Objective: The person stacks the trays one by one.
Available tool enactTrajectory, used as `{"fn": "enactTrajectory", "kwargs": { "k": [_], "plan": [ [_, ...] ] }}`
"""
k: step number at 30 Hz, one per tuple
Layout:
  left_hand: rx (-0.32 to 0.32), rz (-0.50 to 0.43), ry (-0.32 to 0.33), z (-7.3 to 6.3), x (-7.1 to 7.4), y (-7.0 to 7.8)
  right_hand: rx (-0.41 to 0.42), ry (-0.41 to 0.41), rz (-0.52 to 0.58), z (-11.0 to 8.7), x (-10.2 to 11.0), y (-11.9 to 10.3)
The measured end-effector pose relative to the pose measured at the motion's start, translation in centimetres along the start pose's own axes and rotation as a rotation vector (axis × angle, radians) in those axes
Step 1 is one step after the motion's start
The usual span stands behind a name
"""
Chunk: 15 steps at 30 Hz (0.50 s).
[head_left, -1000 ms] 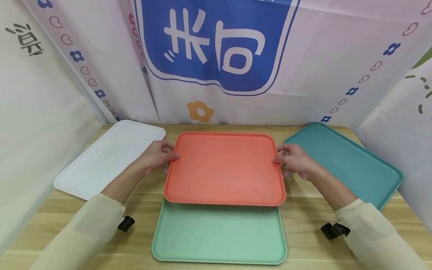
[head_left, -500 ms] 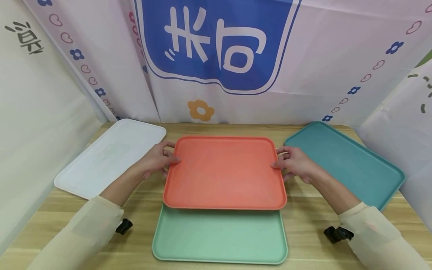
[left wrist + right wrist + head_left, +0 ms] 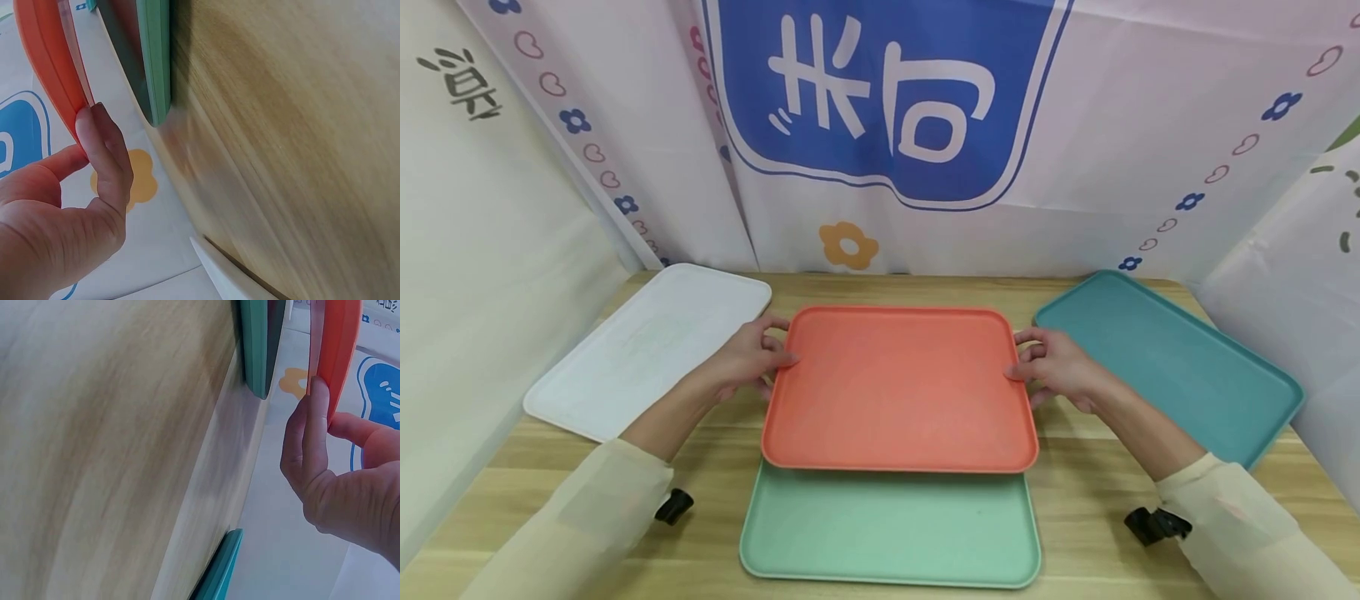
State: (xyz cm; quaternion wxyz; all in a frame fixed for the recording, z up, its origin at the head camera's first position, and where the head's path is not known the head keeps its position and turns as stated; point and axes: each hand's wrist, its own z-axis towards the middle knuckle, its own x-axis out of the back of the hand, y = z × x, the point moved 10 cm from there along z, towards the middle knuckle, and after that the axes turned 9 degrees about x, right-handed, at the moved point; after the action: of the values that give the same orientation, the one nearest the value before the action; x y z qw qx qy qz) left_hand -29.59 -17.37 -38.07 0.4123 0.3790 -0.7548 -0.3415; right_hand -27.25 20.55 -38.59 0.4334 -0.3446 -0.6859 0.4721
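In the head view, the red tray (image 3: pixel 898 387) hangs between the left grip (image 3: pixel 751 357) and right grip (image 3: pixel 1058 365), equally near, its long axis side to side, overlapping the far part of the green tray (image 3: pixel 891 529) on the counter (image 3: pixel 715 467); the white tray (image 3: pixel 655 333) and teal tray (image 3: pixel 1172 367) flank it. From the left wrist, thumb and fingers pinch the red rim closely, apart from the green tray. From the right wrist, a matching pinch and gap, its height hard to judge at this slant.

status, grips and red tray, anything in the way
Left grip, right grip pinch red tray. Tray above light green tray, gap visible. No obstruction seen.
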Motion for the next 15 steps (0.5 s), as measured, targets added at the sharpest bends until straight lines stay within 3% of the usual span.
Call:
{"fn": "enactTrajectory", "kwargs": {
  "k": [15],
  "plan": [
    [-0.038, -0.021, -0.03, -0.36, -0.57, -0.19, -0.025, -0.01, -0.015, -0.61, -0.2, 0.2]
  ]
}}
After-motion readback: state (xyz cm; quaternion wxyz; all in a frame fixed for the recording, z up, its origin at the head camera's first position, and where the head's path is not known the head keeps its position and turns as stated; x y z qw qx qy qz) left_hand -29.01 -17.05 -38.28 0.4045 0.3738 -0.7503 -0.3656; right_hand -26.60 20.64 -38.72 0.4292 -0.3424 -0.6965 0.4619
